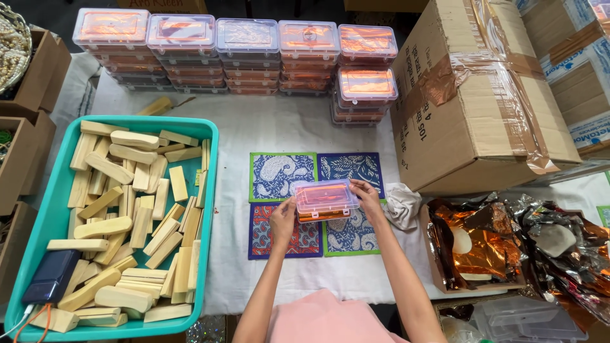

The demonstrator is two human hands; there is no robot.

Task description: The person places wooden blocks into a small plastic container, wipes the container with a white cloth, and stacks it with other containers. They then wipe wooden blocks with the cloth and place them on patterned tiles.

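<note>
White cloth-covered table [267,130], crowded on all sides, seen from above your own forearms.

Centre of the table: you hold a small clear plastic lidded box with orange foil contents [325,199] between both hands, just over the middle of four printed paisley fabric squares [316,203] laid two by two, blue patterns above, a red-and-blue one at lower left. Whether the box rests on the squares or is raised slightly off them cannot be told.

Your left hand [283,220] is at the box's left end, fingers curled against its side and lower corner, thumb up near the lid. Your right hand [368,195] closes on the right end, fingers wrapped over the top edge. Both hands are gripping the box.

Just right of your right hand, touching the squares' edge: a crumpled white cloth [403,206]. Beyond it, an open low cardboard tray lined with crinkled orange foil [473,248], pale soap-like pieces inside.

Upper right: a large taped brown cardboard carton [473,95].

Along the far edge: stacks of matching clear boxes filled with orange foil [235,56], several rows deep, a shorter stack nearest the carton.

Left: a teal plastic tub [54,209] heaped with pale wooden blocks [133,216], a dark blue rectangular device [52,275] lying in its near corner.

Bottom edge: your pink garment [321,321].
</note>
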